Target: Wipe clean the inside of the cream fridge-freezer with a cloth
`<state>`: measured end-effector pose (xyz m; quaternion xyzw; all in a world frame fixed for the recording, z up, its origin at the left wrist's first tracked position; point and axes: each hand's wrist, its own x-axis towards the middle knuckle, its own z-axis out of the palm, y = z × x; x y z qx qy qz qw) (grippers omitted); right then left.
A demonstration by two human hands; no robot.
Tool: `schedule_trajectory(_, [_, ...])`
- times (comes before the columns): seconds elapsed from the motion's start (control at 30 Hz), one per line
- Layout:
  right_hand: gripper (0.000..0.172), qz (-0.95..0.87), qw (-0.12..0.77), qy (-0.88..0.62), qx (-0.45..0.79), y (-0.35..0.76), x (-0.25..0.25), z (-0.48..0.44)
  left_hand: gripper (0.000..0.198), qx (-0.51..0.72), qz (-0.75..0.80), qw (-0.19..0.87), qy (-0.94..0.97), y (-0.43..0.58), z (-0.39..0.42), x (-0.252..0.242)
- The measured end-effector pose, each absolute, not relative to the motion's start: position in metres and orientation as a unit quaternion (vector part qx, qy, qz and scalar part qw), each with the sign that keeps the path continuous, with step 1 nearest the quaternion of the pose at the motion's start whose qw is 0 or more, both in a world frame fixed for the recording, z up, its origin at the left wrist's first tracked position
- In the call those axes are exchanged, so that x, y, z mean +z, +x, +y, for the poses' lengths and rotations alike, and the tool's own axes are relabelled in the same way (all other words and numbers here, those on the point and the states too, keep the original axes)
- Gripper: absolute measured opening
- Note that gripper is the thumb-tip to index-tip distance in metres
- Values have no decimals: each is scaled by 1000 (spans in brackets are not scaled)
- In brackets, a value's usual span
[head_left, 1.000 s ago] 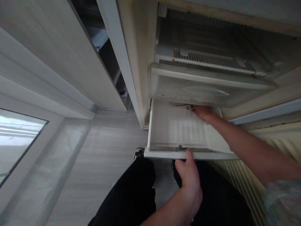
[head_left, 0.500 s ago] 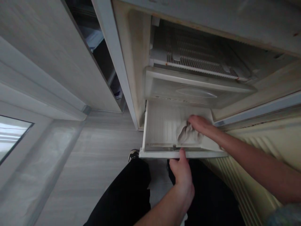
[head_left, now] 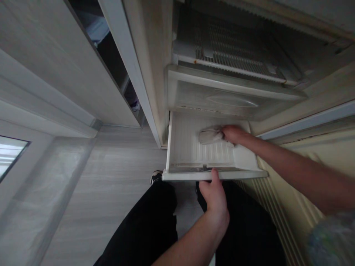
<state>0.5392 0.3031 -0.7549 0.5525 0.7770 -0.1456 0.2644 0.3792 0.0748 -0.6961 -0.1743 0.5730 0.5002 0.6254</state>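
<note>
A white freezer drawer (head_left: 183,147) is pulled out at the bottom of the freezer, with a ribbed floor. My left hand (head_left: 214,192) grips the middle of its front edge, thumb over the top and the other fingers hidden underneath. Inside the drawer, my right hand (head_left: 232,133) is closed on a pale, crumpled cloth (head_left: 210,136) that lies against the drawer floor. The fingertips of that hand are partly hidden by the cloth.
Above is a closed drawer with a clear front (head_left: 222,96), and over that a wire-grid shelf (head_left: 227,61). The ribbed yellowish door panel (head_left: 277,207) stands at the right. A cabinet side (head_left: 69,66) and a glazed door (head_left: 12,155) are at the left.
My right hand has moved the cloth up and to the left across the drawer floor, toward the back. The left hand keeps its hold on the front edge. The view has shifted slightly.
</note>
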Motion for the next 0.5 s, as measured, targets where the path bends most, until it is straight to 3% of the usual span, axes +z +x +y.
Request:
schedule_trajectory(0.3, [26,769,484,346,-235,512,-732,207,16,493,576,633,-156,379,72,-698])
schedule_trajectory(0.4, [22,822,406,375,-134,506,-721,225,17,495,577,631,-152,381,72,-700])
schedule_trajectory(0.5, [32,827,321,460,-24,505,-716,259,14,492,580,628,-162,384,73,-704])
